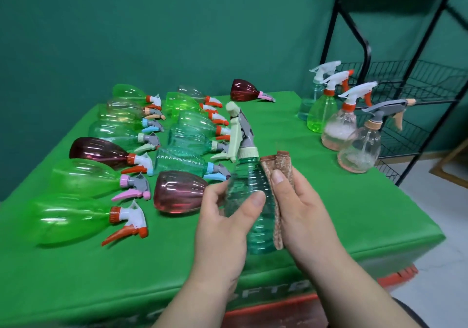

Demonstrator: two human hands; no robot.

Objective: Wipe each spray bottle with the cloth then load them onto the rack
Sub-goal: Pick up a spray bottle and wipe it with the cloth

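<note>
Here the left hand point(222, 216) grips the body of a teal spray bottle point(253, 201), fingers curled behind it and thumb across the front. It is held upright above the table's near edge. The right hand point(304, 213) grips a folded brown cloth point(276, 168), with the thumb pressing it against the bottle's right side.

The bottle is smooth ribbed plastic with a heavy-looking trigger head, and only one hand holds it. A hard rub from the cloth could twist it loose or tip it out of that grip. If it drops, it would likely land among the lying bottles point(83, 178) that crowd the table's left half. Those are round and could roll toward the left edge. Four upright bottles point(359, 150) stand near the far right corner, between the hands and the rack point(417, 94). A careless carry to the rack could knock them over.

The table point(329, 221) is draped in a bright green cover that hangs over the near edge, where faint lettering shows. Something orange-red sits under it there. A dark green wall point(126, 23) runs behind, the black wire rack stands just past the right edge, and the floor point(443, 226) is pale.
</note>
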